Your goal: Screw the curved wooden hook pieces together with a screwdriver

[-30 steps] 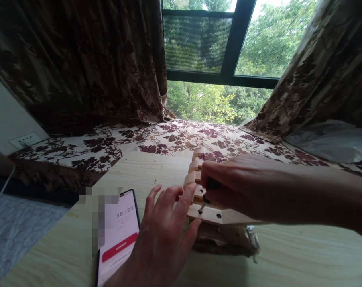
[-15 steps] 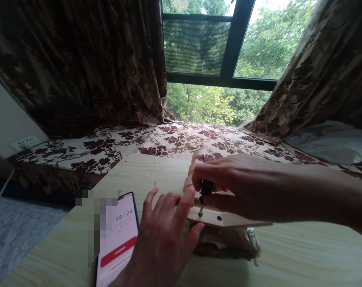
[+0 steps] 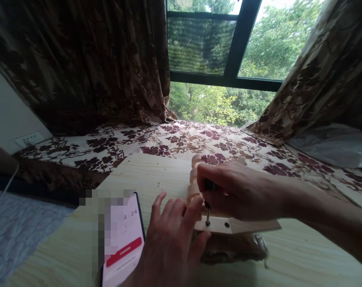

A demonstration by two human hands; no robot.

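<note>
Watching from afar through the head camera, I'm seeing the right hand [image 3: 239, 192] gripping a small screwdriver [image 3: 208, 215], which is standing nearly upright, its long axis close to vertical and its tip pointing down into the left hole of a pale wooden piece [image 3: 217, 227]. That piece is lying over a brown bundle [image 3: 235, 248] on the counter [image 3: 312, 257], its near slat running left to right. The left hand [image 3: 172, 228], fingers apart, is bracing its left end (a phone [image 3: 125, 233] is lying farther left).
</note>
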